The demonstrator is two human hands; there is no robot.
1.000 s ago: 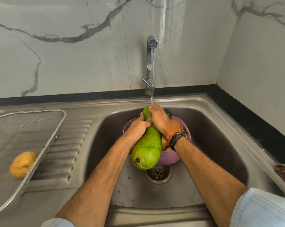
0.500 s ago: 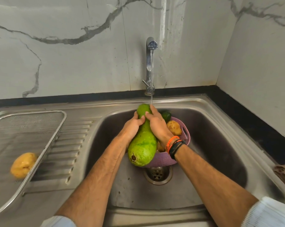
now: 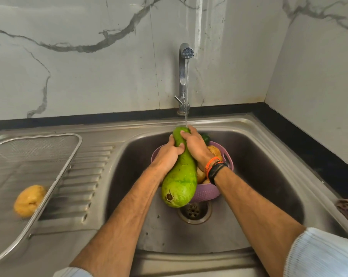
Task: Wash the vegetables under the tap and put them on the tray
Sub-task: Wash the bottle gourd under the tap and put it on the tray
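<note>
Right hand (image 3: 195,145) slid up smooth, club-shaped gourd (image 3: 180,176).

brushed steel sink (image 3: 269,140); wire-mesh metal tray (image 3: 49,188); perforated plastic basket (image 3: 207,193); glossy wet gourd (image 3: 181,176).

bright green gourd (image 3: 180,176) sitting over a purple basket (image 3: 206,193), yellow potato (image 3: 29,200), grey-veined white marble wall (image 3: 89,66)

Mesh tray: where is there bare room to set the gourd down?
The mesh tray is bare from its far rim down to the potato at its near right side. The purple basket is crowded with vegetables. Both hands, left hand and right hand, grip the gourd.
</note>
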